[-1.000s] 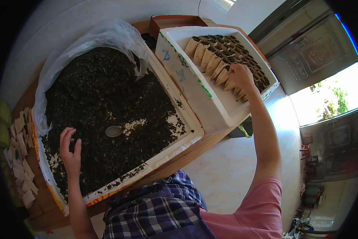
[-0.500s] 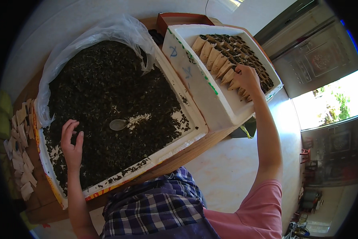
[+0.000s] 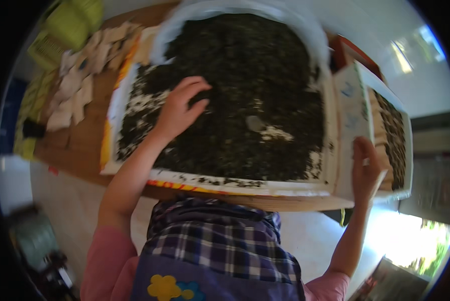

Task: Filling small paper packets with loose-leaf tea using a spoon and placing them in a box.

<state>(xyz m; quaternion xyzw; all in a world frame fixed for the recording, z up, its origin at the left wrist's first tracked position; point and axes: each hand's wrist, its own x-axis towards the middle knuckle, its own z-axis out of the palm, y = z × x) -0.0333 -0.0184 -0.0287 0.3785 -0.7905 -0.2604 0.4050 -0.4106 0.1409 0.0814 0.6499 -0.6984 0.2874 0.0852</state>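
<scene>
A broad, shallow white foam tray (image 3: 215, 183) holds a wide layer of dark, dried, tea-like leaf bits (image 3: 225, 100). My left hand (image 3: 182, 108) hovers over the left part of the leaves, thumb and fingers apart, with nothing seen between them. A small clear spoon (image 3: 255, 123) lies on the leaves beside a pale bare patch. At the right, my right hand (image 3: 366, 168) is by the near wall of a white foam box (image 3: 352, 125), its fingers slightly bent and apart. Rows of filled tan paper packets (image 3: 393, 135) stand in that box, partly hidden by its wall and my hand.
Loose tan paper packets (image 3: 74, 95) lie piled on the wooden table (image 3: 79, 145) left of the tray. Yellow-green bags (image 3: 67, 32) stand behind them. Clear plastic film (image 3: 245, 7) lines the tray's far edge. A red-brown box (image 3: 355, 55) sits at the far right.
The view has swung left. My right hand has withdrawn from the packets to the box's near wall. My left hand has moved farther in over the leaves.
</scene>
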